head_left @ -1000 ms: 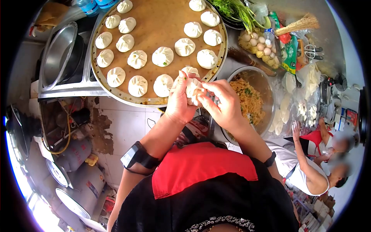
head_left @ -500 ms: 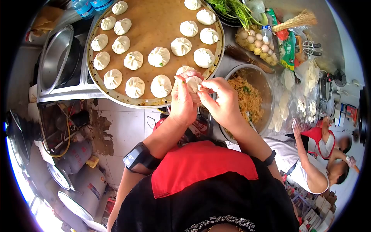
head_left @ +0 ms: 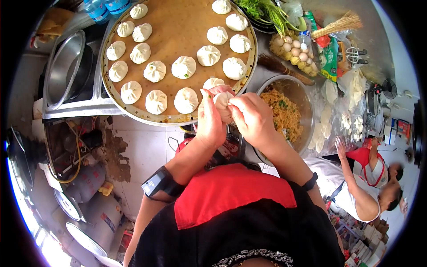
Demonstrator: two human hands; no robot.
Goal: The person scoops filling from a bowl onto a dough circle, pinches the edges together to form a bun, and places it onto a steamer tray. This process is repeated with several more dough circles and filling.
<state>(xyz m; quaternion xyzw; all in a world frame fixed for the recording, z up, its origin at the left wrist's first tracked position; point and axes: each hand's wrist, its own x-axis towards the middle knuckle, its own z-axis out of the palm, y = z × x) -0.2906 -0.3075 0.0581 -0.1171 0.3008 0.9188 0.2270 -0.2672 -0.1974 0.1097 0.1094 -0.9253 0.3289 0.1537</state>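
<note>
My left hand (head_left: 211,115) is cupped around a white dough bun (head_left: 221,102), holding it just off the near edge of the round tray. My right hand (head_left: 250,115) pinches the gathered dough at the top of the same bun between thumb and fingers. Several pleated buns (head_left: 186,100) sit spaced out on the brown surface of the large round tray (head_left: 171,31). Beside my right forearm stands a metal bowl (head_left: 310,116) of orange-brown shredded filling (head_left: 279,113) with green bits.
Flat dough wrappers (head_left: 326,122) and small dough pieces (head_left: 357,124) lie right of the bowl. Eggs (head_left: 295,52), a straw brush (head_left: 340,24) and green vegetables (head_left: 273,15) are behind it. An empty metal basin (head_left: 66,66) stands left. Other people (head_left: 351,187) work at the right.
The fingers of my right hand have shifted slightly along the bun's gathered top. My left hand still cups it. A person at the right has moved an arm.
</note>
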